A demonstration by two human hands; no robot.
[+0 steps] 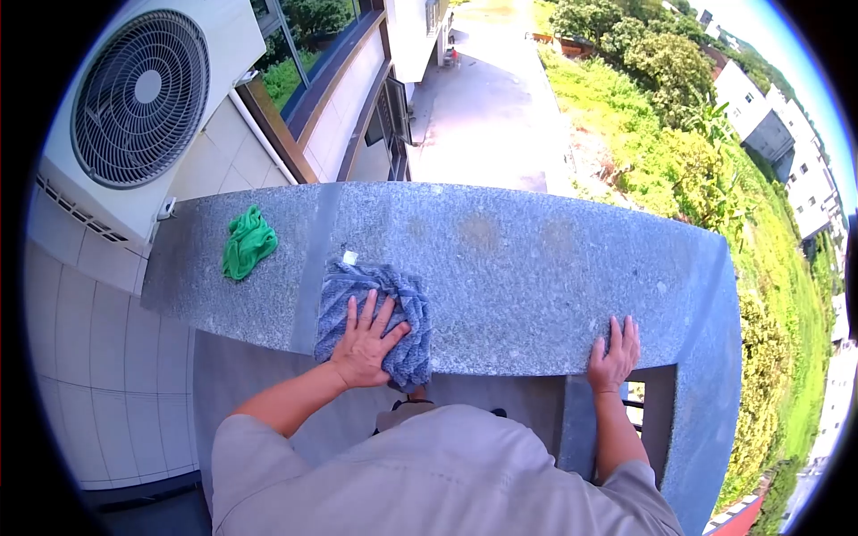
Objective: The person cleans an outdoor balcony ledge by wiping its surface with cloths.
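Observation:
My left hand (362,344) lies flat with fingers spread on a crumpled blue-grey cloth (407,304), pressing it against the top of a grey stone ledge (518,295). A small white tag (349,257) sticks out at the cloth's far edge, and its near edge hangs over the ledge's front. My right hand (615,353) rests on the front edge of the ledge farther right, fingers stretched out, with nothing in it. A bunched green cloth (249,243) lies on the ledge to the left, apart from both hands.
An air-conditioner unit (147,89) is mounted on the tiled wall (98,313) at the left. Beyond the ledge there is a drop to a pale paved yard (487,107) and green bushes (679,170). At the right the ledge bends back toward me, beside a railing opening (657,402).

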